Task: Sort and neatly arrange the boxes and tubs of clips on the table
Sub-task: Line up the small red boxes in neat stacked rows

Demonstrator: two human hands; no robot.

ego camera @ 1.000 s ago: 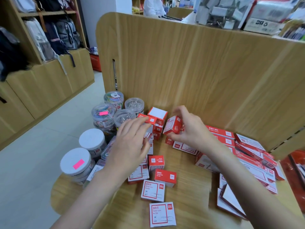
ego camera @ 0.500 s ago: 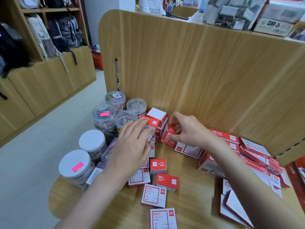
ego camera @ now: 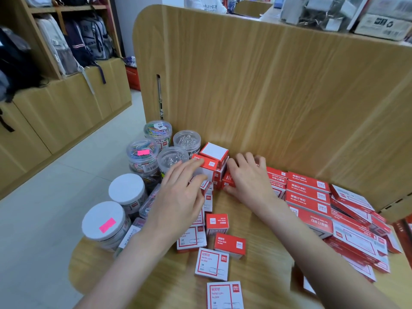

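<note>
Small red-and-white clip boxes are stacked against the wooden back panel [ego camera: 267, 97]; the top one [ego camera: 214, 150] shows a white face. My left hand [ego camera: 178, 197] reaches in from the left and pinches a stacked box [ego camera: 208, 167] between fingertips and thumb. Just to the right, my right hand [ego camera: 247, 177] grips a small red box [ego camera: 227, 181] low beside the stack. Loose small boxes [ego camera: 211, 264] lie on the table [ego camera: 256, 275] near me. Clear tubs of coloured clips [ego camera: 142, 152] and silver clips [ego camera: 186, 139] stand at the left.
Two white-lidded tubs [ego camera: 126, 188] stand at the table's left edge, one with a pink sticker [ego camera: 103, 221]. Long red boxes [ego camera: 307, 192] lie in overlapping rows on the right. The floor drops away left of the table; shelves with backpacks [ego camera: 73, 41] stand beyond.
My right hand lowered the small red box from mid-air down beside the stack at the back panel. My left hand moved forward and closed its fingers on a stacked box.
</note>
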